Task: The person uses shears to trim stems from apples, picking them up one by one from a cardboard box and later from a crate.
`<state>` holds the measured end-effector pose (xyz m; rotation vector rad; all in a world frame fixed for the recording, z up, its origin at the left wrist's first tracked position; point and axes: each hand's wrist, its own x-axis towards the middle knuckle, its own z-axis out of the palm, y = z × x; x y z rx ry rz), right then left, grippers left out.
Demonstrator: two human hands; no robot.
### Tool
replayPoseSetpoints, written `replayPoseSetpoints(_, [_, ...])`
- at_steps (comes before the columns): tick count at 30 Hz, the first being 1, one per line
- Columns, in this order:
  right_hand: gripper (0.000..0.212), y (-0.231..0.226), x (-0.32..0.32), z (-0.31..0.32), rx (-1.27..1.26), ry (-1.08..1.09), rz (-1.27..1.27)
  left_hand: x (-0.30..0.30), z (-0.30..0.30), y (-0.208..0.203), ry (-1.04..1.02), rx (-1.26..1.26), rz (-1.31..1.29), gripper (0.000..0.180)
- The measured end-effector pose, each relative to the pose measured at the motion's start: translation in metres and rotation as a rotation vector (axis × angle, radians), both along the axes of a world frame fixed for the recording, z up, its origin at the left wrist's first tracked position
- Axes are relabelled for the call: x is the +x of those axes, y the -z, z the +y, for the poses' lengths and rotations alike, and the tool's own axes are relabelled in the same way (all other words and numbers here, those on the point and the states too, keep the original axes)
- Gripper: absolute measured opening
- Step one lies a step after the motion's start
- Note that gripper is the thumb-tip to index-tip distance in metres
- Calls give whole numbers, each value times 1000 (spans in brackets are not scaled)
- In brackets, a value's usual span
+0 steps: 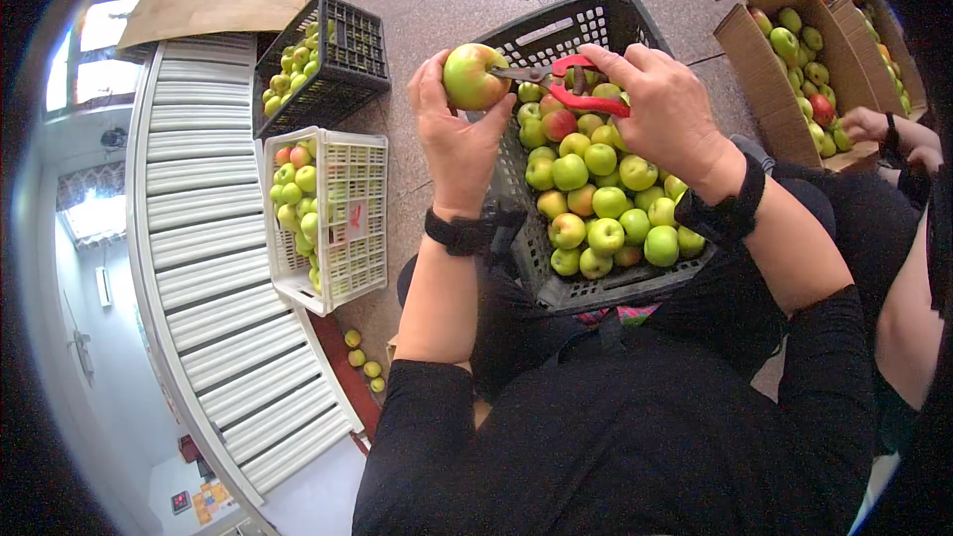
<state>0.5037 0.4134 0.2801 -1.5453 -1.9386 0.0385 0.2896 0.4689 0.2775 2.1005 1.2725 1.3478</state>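
Note:
My left hand grips a yellow-green apple with a reddish blush, raised above the far left part of a black plastic crate. In my right hand is a pair of pruning shears with red handles. Its metal blades point left and meet the apple's right side, near the stem end; whether they touch the stem is too small to tell. Below both hands, the crate in front of my lap holds many green apples, a few of them blushed red.
Left stand a white crate and a black crate of apples, beside a white roller conveyor. Several loose apples lie near its base. At right, another person's hand is by cardboard boxes of apples.

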Motion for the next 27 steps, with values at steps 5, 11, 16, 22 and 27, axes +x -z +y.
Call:
replayPoseSetpoints(5, [49, 1, -2, -2, -34, 2, -14, 0, -2, -1, -17, 2, 72, 68])
replayPoseSetpoints(11, [45, 1, -4, -1, -57, 8, -21, -2, -2, 0, -20, 1, 58, 67])
replayPoseSetpoints(16, [43, 1, -4, 0, -36, 8, -33, -1, -1, 1, -40, 19, 41, 67])
replayPoseSetpoints(22, [34, 15, 1, 20, 223, -48, 492, 4, -6, 1, 67, -249, -204, 62])
replayPoseSetpoints(27, [34, 19, 13, 22, -305, 13, 733, 8, -7, -7, 160, -500, -464, 51])
